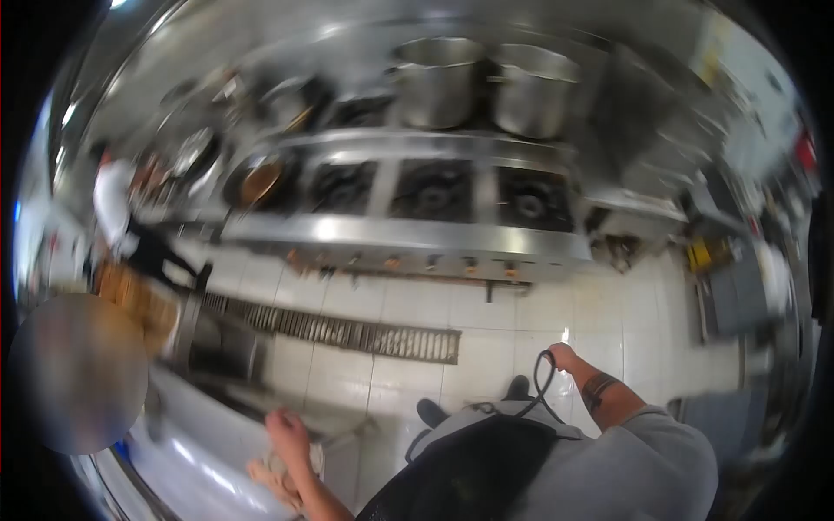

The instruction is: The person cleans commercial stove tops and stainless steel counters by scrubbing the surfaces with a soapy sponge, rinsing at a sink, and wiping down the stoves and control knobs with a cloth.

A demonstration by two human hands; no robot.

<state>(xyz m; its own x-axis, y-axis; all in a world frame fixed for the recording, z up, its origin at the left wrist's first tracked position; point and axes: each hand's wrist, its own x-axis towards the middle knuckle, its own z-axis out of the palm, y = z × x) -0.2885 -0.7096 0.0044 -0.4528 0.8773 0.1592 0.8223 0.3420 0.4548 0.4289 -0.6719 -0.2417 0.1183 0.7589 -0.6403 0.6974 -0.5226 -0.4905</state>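
Note:
My right hand (563, 356) is closed around a dark cord (544, 375), which loops down to the waist of a black apron (460, 473). Over the edge of a shiny metal counter (204, 456) is my left hand (285, 427), its fingers curled but blurred; whether they hold anything is hidden. Just below and beside it lies a crumpled beige cloth (276, 478).
A long steel stove (339, 230) stands ahead, with two tall pots (439, 82) and a pan (261, 181) on it. A co-worker (113, 204) stands at the left. A drain grate (347, 334) crosses the tiled floor. Grey cabinets (734, 295) stand at the right.

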